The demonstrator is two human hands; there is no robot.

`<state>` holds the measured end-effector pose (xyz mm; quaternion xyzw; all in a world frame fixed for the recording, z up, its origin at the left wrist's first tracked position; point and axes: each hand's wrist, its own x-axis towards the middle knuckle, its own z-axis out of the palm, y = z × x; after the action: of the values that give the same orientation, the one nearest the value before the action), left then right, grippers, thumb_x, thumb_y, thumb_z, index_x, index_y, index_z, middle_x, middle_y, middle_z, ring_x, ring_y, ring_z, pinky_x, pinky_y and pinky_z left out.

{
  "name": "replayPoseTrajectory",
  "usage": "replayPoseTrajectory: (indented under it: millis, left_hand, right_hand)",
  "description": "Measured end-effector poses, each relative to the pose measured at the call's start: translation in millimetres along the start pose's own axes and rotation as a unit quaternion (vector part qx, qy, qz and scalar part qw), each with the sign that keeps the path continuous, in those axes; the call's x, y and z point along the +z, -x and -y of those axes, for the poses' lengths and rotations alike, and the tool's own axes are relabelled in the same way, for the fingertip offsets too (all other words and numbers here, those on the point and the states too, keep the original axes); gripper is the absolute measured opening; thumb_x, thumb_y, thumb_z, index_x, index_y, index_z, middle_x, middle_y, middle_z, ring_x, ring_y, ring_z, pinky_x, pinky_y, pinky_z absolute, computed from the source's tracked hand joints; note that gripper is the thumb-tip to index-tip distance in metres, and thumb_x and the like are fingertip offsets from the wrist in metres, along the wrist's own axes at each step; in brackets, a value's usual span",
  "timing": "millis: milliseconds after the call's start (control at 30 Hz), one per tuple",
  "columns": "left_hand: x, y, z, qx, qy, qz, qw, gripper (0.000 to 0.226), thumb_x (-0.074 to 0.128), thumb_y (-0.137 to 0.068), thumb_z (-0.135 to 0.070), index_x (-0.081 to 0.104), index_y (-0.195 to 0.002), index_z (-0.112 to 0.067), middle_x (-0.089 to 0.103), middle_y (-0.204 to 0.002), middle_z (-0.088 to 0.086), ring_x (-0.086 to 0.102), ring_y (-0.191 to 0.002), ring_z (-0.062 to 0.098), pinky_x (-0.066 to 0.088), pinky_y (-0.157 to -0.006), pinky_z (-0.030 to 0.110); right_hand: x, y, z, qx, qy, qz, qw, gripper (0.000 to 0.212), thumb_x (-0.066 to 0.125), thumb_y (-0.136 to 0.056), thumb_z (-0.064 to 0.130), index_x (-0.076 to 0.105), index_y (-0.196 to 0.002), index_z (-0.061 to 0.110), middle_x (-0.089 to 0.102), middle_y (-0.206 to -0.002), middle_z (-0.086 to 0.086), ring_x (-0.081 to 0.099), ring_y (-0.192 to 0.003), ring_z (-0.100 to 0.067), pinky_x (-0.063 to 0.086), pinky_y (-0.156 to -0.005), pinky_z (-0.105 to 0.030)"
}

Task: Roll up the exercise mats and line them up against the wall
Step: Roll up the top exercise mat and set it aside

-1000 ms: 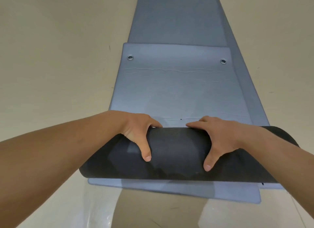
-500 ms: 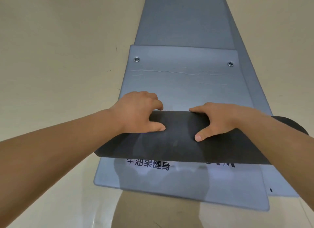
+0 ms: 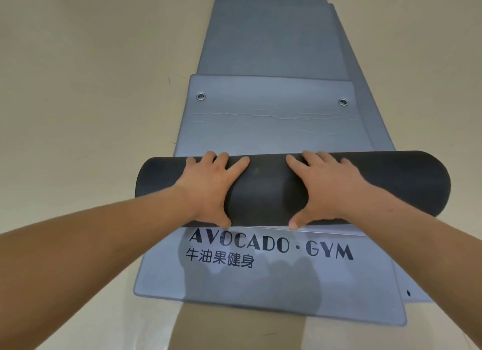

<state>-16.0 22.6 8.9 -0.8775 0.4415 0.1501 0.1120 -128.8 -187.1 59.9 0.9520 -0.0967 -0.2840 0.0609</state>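
A grey-blue exercise mat with a black underside is partly rolled into a thick dark roll point(image 3: 391, 185) lying across the stack. Its flat remainder point(image 3: 271, 130) stretches ahead, with two metal eyelets near its far edge. My left hand point(image 3: 211, 185) and my right hand point(image 3: 323, 187) press on top of the roll, fingers spread forward over it and thumbs at its near side. Under the roll lies another grey mat point(image 3: 260, 289) printed "AVOCADO · GYM" with Chinese characters.
More grey mats point(image 3: 273, 36) lie flat farther ahead, one sticking out along the right side point(image 3: 375, 114). Beige glossy floor point(image 3: 78, 114) surrounds the stack on both sides. No wall is in view.
The roll has travelled forward and grown thicker. My hands shifted from gripping its front edge to pressing over its top. The printed lettering on the lower mat is now uncovered.
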Motion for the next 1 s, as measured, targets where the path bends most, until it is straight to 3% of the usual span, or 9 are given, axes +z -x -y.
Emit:
replayPoseTrajectory:
  millis: [100, 267, 400, 500, 567, 667, 767, 900, 1000]
  left_hand:
    - [-10.7, -6.9, 9.6, 0.016, 0.008, 0.004, 1.000, 0.134, 0.073, -0.054, -0.083, 0.003, -0.158, -0.038, 0.049, -0.142, 0.004, 0.049, -0.126, 0.031, 0.050, -0.099, 0.056]
    - [-23.9, -4.2, 6.2, 0.046, 0.007, -0.006, 0.999, 0.113, 0.073, -0.058, -0.076, 0.025, -0.152, -0.035, 0.062, -0.107, -0.003, 0.062, -0.097, 0.024, 0.055, -0.079, 0.040]
    - [-26.5, 0.8, -1.6, 0.065, 0.102, 0.066, 0.990, 0.097, 0.083, -0.053, -0.072, 0.044, -0.137, -0.042, 0.063, -0.094, -0.015, 0.062, -0.084, 0.015, 0.053, -0.072, 0.033]
    - [-14.3, 1.4, 0.0, 0.050, 0.249, 0.188, 0.949, 0.094, 0.095, -0.049, -0.062, 0.054, -0.132, -0.049, 0.064, -0.108, -0.025, 0.064, -0.098, 0.005, 0.057, -0.089, 0.035]
    - [-7.2, 0.1, 6.9, 0.035, 0.311, 0.226, 0.923, 0.093, 0.099, -0.048, -0.058, 0.056, -0.130, -0.056, 0.066, -0.115, -0.028, 0.067, -0.105, 0.004, 0.058, -0.096, 0.037]
    - [-6.4, -3.8, 24.2, -0.003, 0.341, 0.189, 0.921, 0.107, 0.098, -0.051, -0.063, 0.049, -0.145, -0.053, 0.060, -0.139, -0.021, 0.063, -0.124, 0.011, 0.052, -0.107, 0.040]
    - [-15.9, -6.1, 36.7, -0.052, 0.250, 0.097, 0.962, 0.119, 0.085, -0.056, -0.080, 0.036, -0.158, -0.041, 0.042, -0.160, -0.016, 0.045, -0.144, 0.016, 0.042, -0.115, 0.044]
    - [-26.9, 8.8, 30.5, -0.041, 0.138, -0.062, 0.988, 0.095, 0.068, -0.073, -0.083, 0.048, -0.152, -0.034, 0.051, -0.152, -0.011, 0.050, -0.136, 0.018, 0.045, -0.103, 0.039]
    - [-20.9, 28.4, 20.5, -0.003, 0.102, -0.083, 0.991, 0.098, 0.057, -0.071, -0.091, 0.045, -0.151, -0.036, 0.054, -0.145, -0.009, 0.053, -0.128, 0.020, 0.047, -0.101, 0.041]
  right_hand:
    - [23.2, -2.6, 3.1, 0.010, 0.034, -0.068, 0.997, 0.146, 0.069, -0.055, 0.091, -0.005, -0.163, 0.026, 0.013, -0.170, -0.011, 0.015, -0.156, -0.037, 0.024, -0.120, -0.065]
    - [14.9, 4.6, -18.2, -0.034, 0.010, -0.129, 0.991, 0.125, 0.066, -0.046, 0.091, 0.028, -0.152, 0.037, 0.048, -0.148, 0.006, 0.048, -0.133, -0.023, 0.043, -0.106, -0.050]
    - [-4.0, 13.8, -27.2, -0.067, -0.057, -0.014, 0.996, 0.117, 0.079, -0.040, 0.085, 0.033, -0.140, 0.046, 0.057, -0.129, 0.019, 0.057, -0.116, -0.016, 0.050, -0.095, -0.042]
    - [-8.3, 23.5, -26.7, -0.066, -0.135, 0.096, 0.984, 0.120, 0.090, -0.046, 0.073, 0.030, -0.147, 0.049, 0.049, -0.144, 0.018, 0.051, -0.127, -0.015, 0.048, -0.103, -0.041]
    - [-1.6, 25.5, -14.0, -0.064, -0.070, 0.101, 0.990, 0.132, 0.087, -0.048, 0.077, 0.020, -0.156, 0.043, 0.036, -0.151, 0.010, 0.041, -0.138, -0.021, 0.045, -0.107, -0.046]
    - [9.8, 25.0, 15.2, -0.042, 0.032, 0.027, 0.998, 0.140, 0.082, -0.046, 0.082, 0.010, -0.157, 0.033, 0.030, -0.147, -0.001, 0.039, -0.135, -0.030, 0.047, -0.101, -0.051]
    - [12.0, 15.2, 21.1, -0.042, 0.013, -0.005, 0.999, 0.138, 0.083, -0.049, 0.081, 0.012, -0.157, 0.033, 0.033, -0.150, -0.001, 0.040, -0.139, -0.030, 0.045, -0.104, -0.053]
    - [-14.7, -2.9, 2.2, -0.036, -0.098, 0.034, 0.994, 0.134, 0.087, -0.052, 0.077, 0.018, -0.160, 0.039, 0.038, -0.160, 0.013, 0.043, -0.144, -0.021, 0.044, -0.107, -0.047]
    - [-30.8, -18.5, 2.3, -0.025, -0.141, 0.084, 0.986, 0.127, 0.093, -0.055, 0.065, 0.024, -0.159, 0.039, 0.040, -0.160, 0.012, 0.045, -0.143, -0.025, 0.043, -0.109, -0.048]
